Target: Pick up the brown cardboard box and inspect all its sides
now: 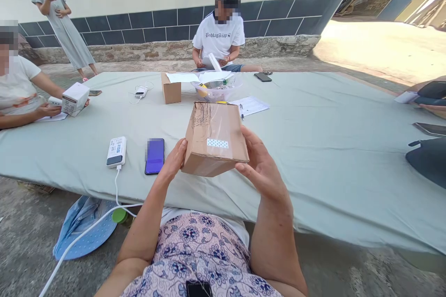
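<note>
Between my two hands is a brown cardboard box, tilted toward me above the near part of the cloth-covered table. Clear tape runs over its top, with a small blue-patterned white strip and dark scribbles on the cardboard. My left hand presses against the box's left side, fingers together. On the right side and near corner, my right hand grips it with thumb and fingers. The box's underside is hidden. Left of it lie a phone with a purple-blue screen and a white power bank with a cable.
Beyond the box stand a clear plastic basin of mixed items, a small open carton and a printed sheet. A black phone lies farther back. People sit across and at both sides; one at left holds a white box.
</note>
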Demonstrator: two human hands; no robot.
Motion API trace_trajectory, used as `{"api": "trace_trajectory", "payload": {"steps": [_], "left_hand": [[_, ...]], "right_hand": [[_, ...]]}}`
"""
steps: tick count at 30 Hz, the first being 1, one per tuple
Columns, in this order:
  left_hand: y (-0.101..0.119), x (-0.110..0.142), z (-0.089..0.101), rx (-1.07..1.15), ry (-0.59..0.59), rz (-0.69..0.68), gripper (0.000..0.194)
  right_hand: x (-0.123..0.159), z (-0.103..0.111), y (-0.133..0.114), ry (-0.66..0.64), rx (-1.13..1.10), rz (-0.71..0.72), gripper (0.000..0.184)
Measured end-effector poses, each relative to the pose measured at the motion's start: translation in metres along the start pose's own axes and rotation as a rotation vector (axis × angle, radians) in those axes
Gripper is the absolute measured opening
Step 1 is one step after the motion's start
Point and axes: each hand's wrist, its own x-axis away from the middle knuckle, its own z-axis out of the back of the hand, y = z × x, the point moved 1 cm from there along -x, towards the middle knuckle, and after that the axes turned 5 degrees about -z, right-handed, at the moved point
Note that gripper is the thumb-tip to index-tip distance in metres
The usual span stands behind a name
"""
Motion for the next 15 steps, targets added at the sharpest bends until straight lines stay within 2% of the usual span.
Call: {"api": "trace_trajectory", "payload": {"steps": [2,4,7,11,15], "left_hand": [[0.0,0.002,-0.002,0.009,-0.055,0.041,0.068],[0.0,0.003,-0.004,0.021,-0.096,0.021,0.072],[-0.001,0.002,-0.007,0.065,-0.127,-0.057,0.079],[-0.007,-0.002,-0.005,0.188,-0.131,-0.171,0.093],[-0.008,-0.004,-0.002,0.207,-0.166,-0.272,0.105]], "right_hand": [[-0.001,0.001,0.001,0.041,-0.006,0.005,0.073],[-0.002,0.001,0.001,0.078,-0.024,0.003,0.067],[-0.003,0.002,0.001,0.134,-0.062,-0.04,0.061],[-0.003,0.005,0.005,0.192,-0.071,-0.123,0.061],[-0.005,0.007,0.012,0.239,-0.043,-0.14,0.055]]}}
